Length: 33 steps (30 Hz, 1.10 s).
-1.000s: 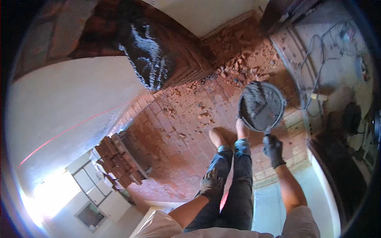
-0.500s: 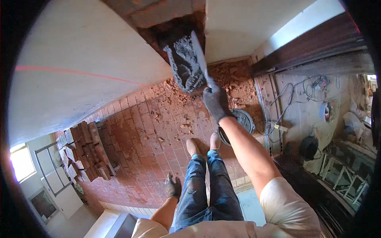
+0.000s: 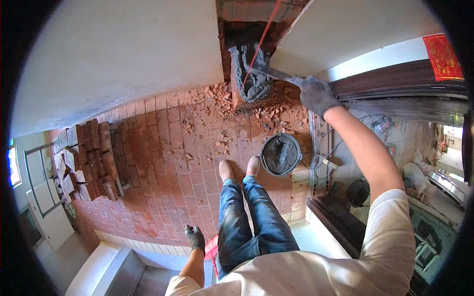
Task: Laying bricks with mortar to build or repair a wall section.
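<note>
My right hand, in a dark grey work glove, is wrapped round the handle of a trowel. The trowel's blade reaches left onto wet grey mortar, touching its right side. This mortar is spread over the top of a short brick pier in the gap between two pale wall faces. My left hand, gloved too, hangs low beside my left leg, fingers loosely bent and holding nothing. A black bucket with grey mortar inside stands on the floor by my feet.
Broken brick rubble lies around the pier. Stacked bricks stand at the left, near a metal frame. A dark wooden sill and cables are at the right. A red line crosses the mortar.
My right hand has moved right, and the trowel has swung from pointing away to pointing left across the mortar. The view has shifted, showing the whole bucket. My left hand still hangs low.
</note>
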{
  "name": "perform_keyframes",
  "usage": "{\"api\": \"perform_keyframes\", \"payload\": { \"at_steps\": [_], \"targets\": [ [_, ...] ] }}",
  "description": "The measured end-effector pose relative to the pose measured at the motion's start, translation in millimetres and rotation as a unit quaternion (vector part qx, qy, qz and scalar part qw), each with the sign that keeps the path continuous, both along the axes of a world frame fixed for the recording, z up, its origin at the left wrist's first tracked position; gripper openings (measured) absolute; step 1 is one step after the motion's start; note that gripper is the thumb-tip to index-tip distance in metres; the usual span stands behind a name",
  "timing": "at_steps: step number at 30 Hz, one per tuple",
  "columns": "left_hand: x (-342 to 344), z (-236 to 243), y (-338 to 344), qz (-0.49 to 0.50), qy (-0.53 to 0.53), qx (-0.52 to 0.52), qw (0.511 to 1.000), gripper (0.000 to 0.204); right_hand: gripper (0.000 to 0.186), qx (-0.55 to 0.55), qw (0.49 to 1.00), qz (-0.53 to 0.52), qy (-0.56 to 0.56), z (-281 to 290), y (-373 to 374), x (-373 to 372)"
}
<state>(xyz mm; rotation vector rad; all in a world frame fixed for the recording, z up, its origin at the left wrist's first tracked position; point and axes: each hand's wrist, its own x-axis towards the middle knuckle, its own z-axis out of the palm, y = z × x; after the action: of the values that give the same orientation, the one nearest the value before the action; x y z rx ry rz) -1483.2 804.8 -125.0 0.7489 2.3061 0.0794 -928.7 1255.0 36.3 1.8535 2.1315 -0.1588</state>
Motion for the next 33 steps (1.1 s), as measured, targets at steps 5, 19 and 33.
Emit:
{"api": "perform_keyframes", "payload": {
  "at_steps": [5, 19, 33],
  "targets": [
    [11.8, 0.7, 1.6, 0.01, -0.029, -0.006, 1.0, 0.05, 0.049, -0.065, 0.995, -0.057, 0.042, 9.6, -49.7, -16.6],
    [23.4, 12.5, 15.8, 0.056, -0.051, 0.101, 0.992, 0.045, 0.045, -0.066, 0.942, -0.121, 0.307, -8.0, -138.1, -29.4],
    [37.2, 49.2, 18.0, 0.17, -0.098, 0.004, 0.981, 0.039, 0.032, -0.043, 0.975, -0.026, 0.216, -18.0, -115.4, 14.6]
  ]
}}
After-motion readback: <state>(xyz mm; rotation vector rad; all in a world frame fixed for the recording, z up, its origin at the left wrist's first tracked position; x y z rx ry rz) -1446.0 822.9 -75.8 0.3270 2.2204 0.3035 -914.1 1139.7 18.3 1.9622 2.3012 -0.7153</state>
